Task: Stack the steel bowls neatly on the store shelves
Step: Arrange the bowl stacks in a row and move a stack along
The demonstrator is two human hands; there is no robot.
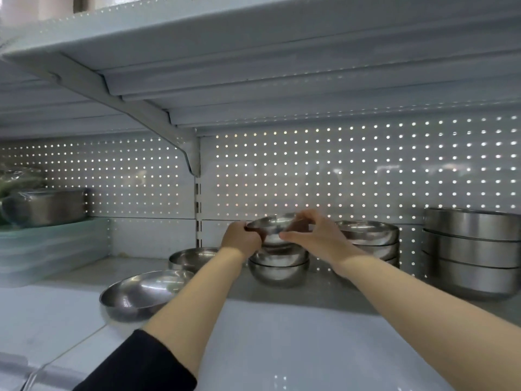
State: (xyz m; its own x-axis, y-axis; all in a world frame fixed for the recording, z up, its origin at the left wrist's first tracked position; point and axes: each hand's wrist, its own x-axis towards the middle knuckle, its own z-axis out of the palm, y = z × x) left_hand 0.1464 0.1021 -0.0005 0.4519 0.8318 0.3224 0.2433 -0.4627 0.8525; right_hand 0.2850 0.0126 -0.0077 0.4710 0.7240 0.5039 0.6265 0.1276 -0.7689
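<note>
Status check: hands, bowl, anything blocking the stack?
Left hand and right hand both grip the top bowl by its rim. Bowl sits over the centre stack. Nothing blocking; loose bowls lie left.

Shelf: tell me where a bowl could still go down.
Bare shelf lies left of the two loose bowls, up to the plastic tubs. The right is crowded: the middle stack, where both hands hold a small bowl, then two stacks with narrow gaps.

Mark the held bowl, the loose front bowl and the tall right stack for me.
held bowl (272,224): head view, inner surface below the rim.
front bowl (141,292): head view, inside of the basin.
right stack (473,251): head view, wall of the middle bowl.
</note>
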